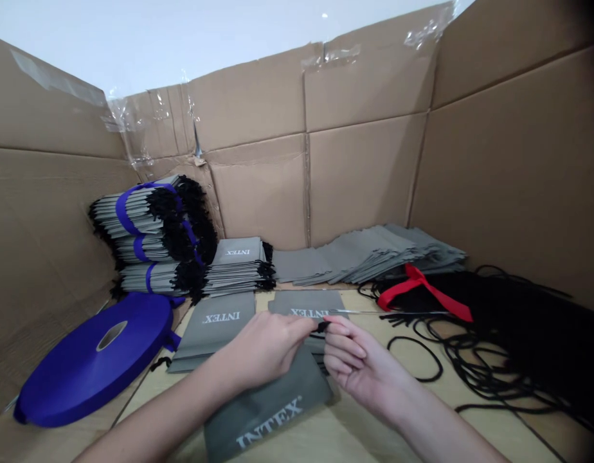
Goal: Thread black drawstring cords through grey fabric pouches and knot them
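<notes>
My left hand (272, 346) and my right hand (351, 360) meet near the middle of the head view, both with fingers closed. Between their fingertips is a short black cord (322, 326), pinched from either side. Below my hands hangs or lies a grey pouch (270, 411) with white INTEX lettering, tilted; my left hand covers its upper part. Behind the hands, another grey INTEX pouch (306, 301) rests on the table. A thin metal rod (369, 312) lies just past my right fingertips. Further left are flat grey pouches (215, 331) with the same print.
A purple ribbon roll (85, 360) lies at left before purple-tied pouch bundles (147, 238). A smaller pouch stack (236, 270) stands beside them. Grey fabric pieces (364, 254) spread along the back. Black cords (519, 341) with a red ribbon (417, 292) lie right. Cardboard walls (364, 167) enclose the table.
</notes>
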A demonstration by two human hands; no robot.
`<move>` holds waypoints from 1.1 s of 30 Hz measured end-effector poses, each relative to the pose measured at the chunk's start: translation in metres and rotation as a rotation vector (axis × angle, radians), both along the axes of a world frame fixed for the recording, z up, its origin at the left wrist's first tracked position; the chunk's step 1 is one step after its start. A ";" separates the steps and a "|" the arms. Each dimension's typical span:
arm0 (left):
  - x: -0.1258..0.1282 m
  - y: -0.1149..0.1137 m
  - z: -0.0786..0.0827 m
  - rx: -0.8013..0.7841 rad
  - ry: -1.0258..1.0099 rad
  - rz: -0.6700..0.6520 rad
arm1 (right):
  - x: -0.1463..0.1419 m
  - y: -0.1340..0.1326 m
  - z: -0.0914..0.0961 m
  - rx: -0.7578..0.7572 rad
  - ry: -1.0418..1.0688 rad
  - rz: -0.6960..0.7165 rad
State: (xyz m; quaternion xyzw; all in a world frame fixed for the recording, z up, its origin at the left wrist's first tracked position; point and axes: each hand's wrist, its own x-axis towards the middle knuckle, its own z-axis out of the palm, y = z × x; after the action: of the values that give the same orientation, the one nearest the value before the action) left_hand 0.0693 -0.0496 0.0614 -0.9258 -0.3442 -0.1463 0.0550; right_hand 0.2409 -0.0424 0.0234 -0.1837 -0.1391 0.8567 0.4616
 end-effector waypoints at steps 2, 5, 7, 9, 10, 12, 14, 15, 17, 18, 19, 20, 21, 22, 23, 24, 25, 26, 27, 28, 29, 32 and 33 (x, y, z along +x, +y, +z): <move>0.000 0.002 -0.001 -0.021 -0.025 0.004 | 0.001 0.001 -0.001 -0.002 -0.016 -0.042; 0.000 0.006 -0.005 -0.105 -0.117 -0.003 | -0.001 0.004 -0.006 0.051 -0.101 -0.091; 0.001 0.012 -0.008 -0.199 -0.206 -0.009 | -0.003 0.008 -0.012 0.131 -0.192 -0.090; 0.000 0.019 -0.012 -0.304 -0.319 -0.008 | -0.003 0.014 -0.017 0.237 -0.312 -0.056; 0.000 0.023 -0.014 -0.357 -0.376 -0.009 | -0.003 0.017 -0.019 0.301 -0.388 -0.043; -0.002 0.030 -0.016 -0.451 -0.481 -0.018 | -0.001 0.023 -0.023 0.443 -0.576 -0.096; -0.004 0.036 -0.018 -0.532 -0.557 -0.038 | 0.000 0.026 -0.026 0.587 -0.769 -0.230; -0.005 0.038 -0.019 -0.570 -0.590 -0.046 | 0.000 0.026 -0.027 0.648 -0.845 -0.295; -0.006 0.041 -0.020 -0.643 -0.656 -0.060 | -0.001 0.023 -0.030 0.747 -0.943 -0.366; -0.006 0.042 -0.021 -0.681 -0.685 -0.064 | -0.002 0.020 -0.030 0.791 -0.970 -0.378; -0.007 0.042 -0.023 -0.717 -0.708 -0.066 | -0.004 0.018 -0.031 0.831 -0.991 -0.386; -0.007 0.043 -0.024 -0.750 -0.725 -0.069 | -0.005 0.015 -0.031 0.861 -1.004 -0.387; -0.007 0.044 -0.025 -0.780 -0.736 -0.072 | -0.007 0.013 -0.032 0.883 -1.013 -0.381; -0.006 0.044 -0.026 -0.804 -0.742 -0.076 | -0.008 0.011 -0.031 0.899 -1.016 -0.373; -0.006 0.045 -0.027 -0.821 -0.744 -0.083 | -0.009 0.009 -0.031 0.905 -1.013 -0.368; -0.006 0.045 -0.027 -0.828 -0.741 -0.090 | -0.010 0.008 -0.031 0.903 -1.007 -0.363; -0.006 0.045 -0.027 -0.829 -0.734 -0.097 | -0.011 0.007 -0.030 0.897 -0.999 -0.361; -0.006 0.044 -0.027 -0.824 -0.722 -0.105 | -0.011 0.007 -0.030 0.887 -0.988 -0.360; -0.006 0.044 -0.026 -0.815 -0.708 -0.111 | -0.012 0.007 -0.029 0.876 -0.972 -0.356; -0.006 0.044 -0.026 -0.805 -0.692 -0.118 | -0.012 0.006 -0.028 0.859 -0.951 -0.345; -0.006 0.043 -0.025 -0.795 -0.677 -0.124 | -0.013 0.006 -0.027 0.838 -0.926 -0.330; -0.004 0.041 -0.023 -0.763 -0.633 -0.134 | -0.014 0.006 -0.024 0.726 -0.814 -0.311; -0.003 0.040 -0.022 -0.752 -0.618 -0.132 | -0.014 0.007 -0.024 0.664 -0.759 -0.305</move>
State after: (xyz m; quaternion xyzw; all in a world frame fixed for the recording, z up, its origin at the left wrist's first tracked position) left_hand 0.0660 -0.0094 0.0393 -0.8147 -0.3138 -0.2829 -0.3972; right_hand 0.2267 -0.0359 -0.0002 -0.3431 -0.5319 0.5629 0.5316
